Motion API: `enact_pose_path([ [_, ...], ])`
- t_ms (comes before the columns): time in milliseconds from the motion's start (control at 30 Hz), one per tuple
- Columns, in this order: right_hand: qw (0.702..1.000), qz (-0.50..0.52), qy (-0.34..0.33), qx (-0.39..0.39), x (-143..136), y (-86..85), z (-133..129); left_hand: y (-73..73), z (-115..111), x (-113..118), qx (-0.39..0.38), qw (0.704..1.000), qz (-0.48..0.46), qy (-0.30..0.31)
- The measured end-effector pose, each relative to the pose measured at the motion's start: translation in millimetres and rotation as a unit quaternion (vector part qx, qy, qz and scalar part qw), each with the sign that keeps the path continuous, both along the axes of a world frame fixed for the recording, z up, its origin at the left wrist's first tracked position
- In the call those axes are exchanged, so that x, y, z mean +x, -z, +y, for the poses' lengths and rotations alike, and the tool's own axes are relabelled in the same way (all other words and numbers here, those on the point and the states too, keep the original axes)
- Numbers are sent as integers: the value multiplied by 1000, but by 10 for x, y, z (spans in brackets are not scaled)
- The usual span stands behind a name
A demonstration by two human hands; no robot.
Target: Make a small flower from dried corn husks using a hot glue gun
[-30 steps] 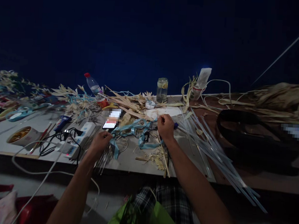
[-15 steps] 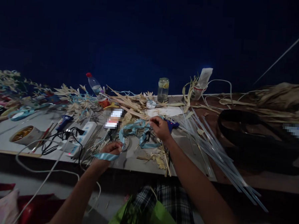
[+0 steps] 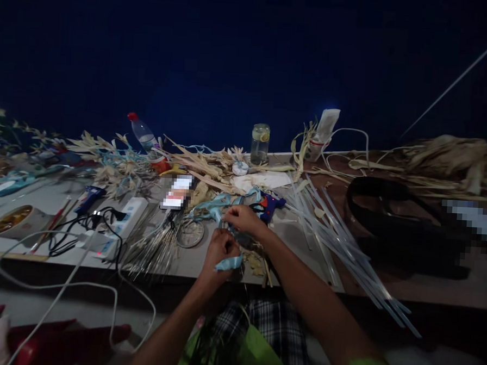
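Observation:
A light blue ribbon passes through my left hand, whose fingers are closed on it near the table's front edge. Just above and to the right, my right hand pinches at the same ribbon, its fingertips close to the left ones. More of the ribbon lies in loops behind both hands, beside a blue glue gun. To the left a round wire ring rests on the table by a bundle of thin wires.
A power strip with cables and a bowl stand left. Behind are a phone, dried husks, a jar and a tilted bottle. Clear tubes and a black headset-like object lie right.
My left hand has moved right, bringing the ribbon close to my right hand. My right hand has shifted slightly left and down. The whole view has shifted a little.

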State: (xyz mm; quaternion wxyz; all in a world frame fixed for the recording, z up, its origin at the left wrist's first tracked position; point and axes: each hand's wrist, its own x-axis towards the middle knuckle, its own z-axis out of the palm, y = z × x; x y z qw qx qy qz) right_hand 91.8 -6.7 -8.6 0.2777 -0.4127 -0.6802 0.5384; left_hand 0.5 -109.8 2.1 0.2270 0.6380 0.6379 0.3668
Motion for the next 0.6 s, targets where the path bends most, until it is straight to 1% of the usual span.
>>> enact_pose_path([
  [100, 1000, -17, 6, -1, 45, -4, 7, -21, 0, 47, 0, 1000, 5, 7],
  [200, 999, 11, 9, -48, 82, -42, 3, -53, -12, 63, -5, 1000, 7, 19],
  [300, 987, 111, 16, -113, 118, -127, 1, -74, 20, 27, 22, 999, 8, 44],
  [367, 970, 203, 55, -124, 148, -190, 17, -94, 97, -36, 52, 997, -1, 61],
  [433, 946, 280, 109, -117, 182, -235, 51, -134, 225, -120, 100, 994, -10, 39],
  [500, 926, 329, 142, -118, 214, -252, 91, -197, 395, -203, 150, 988, -24, -11],
  [567, 919, 350, 137, -123, 236, -246, 126, -276, 593, -261, 169, 982, -68, -51],
  [600, 918, 354, 128, -124, 242, -239, 139, -316, 694, -276, 165, 978, -110, -59],
])
